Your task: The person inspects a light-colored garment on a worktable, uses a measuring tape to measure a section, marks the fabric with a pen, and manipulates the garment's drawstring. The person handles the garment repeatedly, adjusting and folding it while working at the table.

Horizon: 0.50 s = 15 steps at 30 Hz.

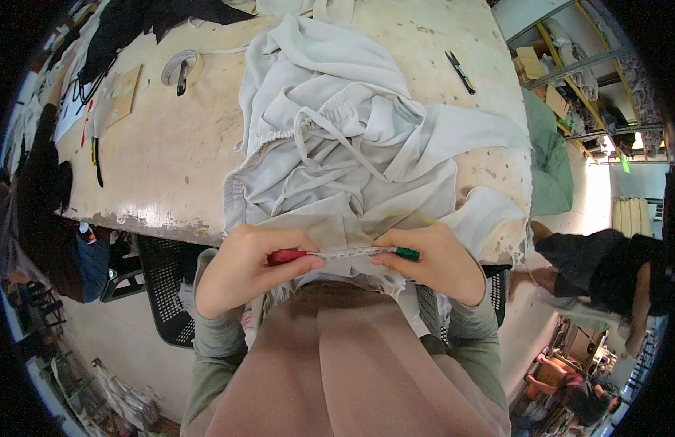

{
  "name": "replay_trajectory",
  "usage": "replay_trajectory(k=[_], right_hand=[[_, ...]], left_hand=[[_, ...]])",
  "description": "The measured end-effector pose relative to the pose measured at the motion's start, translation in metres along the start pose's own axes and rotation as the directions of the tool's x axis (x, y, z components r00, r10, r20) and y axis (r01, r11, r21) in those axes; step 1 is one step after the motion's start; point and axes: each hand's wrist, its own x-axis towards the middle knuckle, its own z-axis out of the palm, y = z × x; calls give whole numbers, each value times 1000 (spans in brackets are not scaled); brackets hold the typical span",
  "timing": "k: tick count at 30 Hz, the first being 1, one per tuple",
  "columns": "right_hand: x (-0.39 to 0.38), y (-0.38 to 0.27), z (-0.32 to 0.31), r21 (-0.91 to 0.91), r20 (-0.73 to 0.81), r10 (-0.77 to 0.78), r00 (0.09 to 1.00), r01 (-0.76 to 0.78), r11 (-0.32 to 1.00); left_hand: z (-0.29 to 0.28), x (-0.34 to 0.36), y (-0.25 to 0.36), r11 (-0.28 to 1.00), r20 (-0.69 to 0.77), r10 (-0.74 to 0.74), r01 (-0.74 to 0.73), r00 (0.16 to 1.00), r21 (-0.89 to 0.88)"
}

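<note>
At the table's near edge, my left hand (239, 269) is closed on a small red piece (285, 256). My right hand (443, 262) pinches a small green piece (406, 253). A narrow whitish strip (348, 253) with a patterned edge runs between the fingertips, linking the two; what exactly it is cannot be made out. Right behind the hands lies a crumpled off-white garment (323, 189) with a gathered waistband (275, 136) and a drawstring (355, 149). Part of its cloth hangs over the table edge below my hands.
On the table (170, 138) lie a tape roll (194, 68), a black snipping tool (461, 73), a yellow-black cutter (97, 162), a brown card (124, 96) and dark cloth (155, 18). A black plastic basket (166, 291) stands below left. A person in black (603, 266) is at the right.
</note>
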Motion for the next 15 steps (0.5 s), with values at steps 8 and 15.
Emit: replay_trajectory(k=[8, 15], right_hand=[[10, 13, -2, 219, -70, -66, 995, 80, 972], [21, 25, 15, 590, -26, -11, 1000, 24, 807]], left_hand=[[9, 18, -4, 991, -113, 85, -96, 990, -97], [38, 45, -15, 959, -371, 203, -261, 906, -111]])
